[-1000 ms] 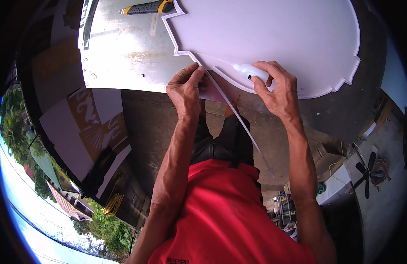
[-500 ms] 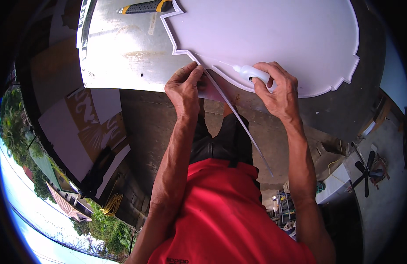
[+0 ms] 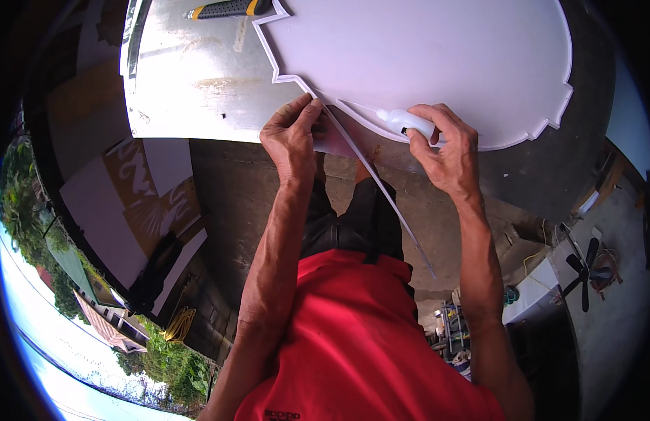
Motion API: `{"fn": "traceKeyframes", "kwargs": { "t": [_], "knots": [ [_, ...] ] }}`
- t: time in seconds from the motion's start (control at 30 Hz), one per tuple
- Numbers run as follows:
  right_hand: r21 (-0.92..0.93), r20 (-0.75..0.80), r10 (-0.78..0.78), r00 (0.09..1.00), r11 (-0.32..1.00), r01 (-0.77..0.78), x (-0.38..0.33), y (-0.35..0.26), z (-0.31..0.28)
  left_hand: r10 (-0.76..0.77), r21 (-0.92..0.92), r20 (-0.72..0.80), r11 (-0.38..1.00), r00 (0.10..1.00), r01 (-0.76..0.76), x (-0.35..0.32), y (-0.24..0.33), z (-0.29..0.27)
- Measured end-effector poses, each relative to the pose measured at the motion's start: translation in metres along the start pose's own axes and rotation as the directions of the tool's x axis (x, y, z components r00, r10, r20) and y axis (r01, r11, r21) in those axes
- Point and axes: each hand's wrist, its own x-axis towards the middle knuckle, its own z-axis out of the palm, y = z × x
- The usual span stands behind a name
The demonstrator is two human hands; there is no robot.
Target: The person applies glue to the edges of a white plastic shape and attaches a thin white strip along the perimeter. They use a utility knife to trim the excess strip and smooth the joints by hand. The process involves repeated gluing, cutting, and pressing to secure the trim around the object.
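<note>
In the head view, the left hand point(image 3: 291, 137) is pinching a thin pale strip point(image 3: 370, 170) between thumb and finger, and the strip is appearing to meet the edge of a white panel point(image 3: 437, 56) at that grip; its long axis is running from there rightward and toward the wearer, the free end hanging past the desk point(image 3: 184, 105). Right of this grip, the right hand point(image 3: 448, 144) is clasping a white squeeze bottle point(image 3: 413, 124), its slender nozzle pointing left toward the left grip, which is lying nearer the strip. Nearer the wearer than both grips, dark lettering point(image 3: 283, 415) is showing on the red shirt point(image 3: 353, 316), while a small dark mark on the bottle is showing too unclearly to tell
</note>
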Motion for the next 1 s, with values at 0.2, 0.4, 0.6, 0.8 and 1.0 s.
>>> {"fn": "traceKeyframes", "kwargs": {
  "t": [0.2, 0.4, 0.6, 0.8, 1.0],
  "knots": [
    [0.002, 0.000, 0.009, 1.000, 1.000, -0.009, -0.005, 0.002, -0.002, -0.011, 0.022, 0.006, 1.000, 1.000, 0.011, 0.001, -0.002, -0.002],
    [0.013, -0.006, 0.014, 1.000, 1.000, -0.014, -0.009, 0.003, -0.003, 0.006, 0.001, -0.014, 1.000, 1.000, -0.006, 0.002, -0.003, 0.000],
    [0.041, -0.031, 0.076, 0.997, 0.996, -0.074, -0.015, 0.004, -0.004, -0.004, 0.004, -0.007, 1.000, 1.000, 0.004, 0.002, -0.003, 0.000],
    [0.570, 0.016, 0.305, 0.952, 0.779, -0.260, -0.017, 0.018, -0.011, 0.006, -0.025, -0.004, 1.000, 1.000, -0.006, 0.002, -0.004, 0.000],
    [0.877, 0.085, 0.259, 0.962, 0.439, -0.196, 0.011, 0.055, -0.026, -0.006, -0.011, 0.010, 1.000, 1.000, 0.007, 0.000, 0.001, 0.001]
  ]
}}
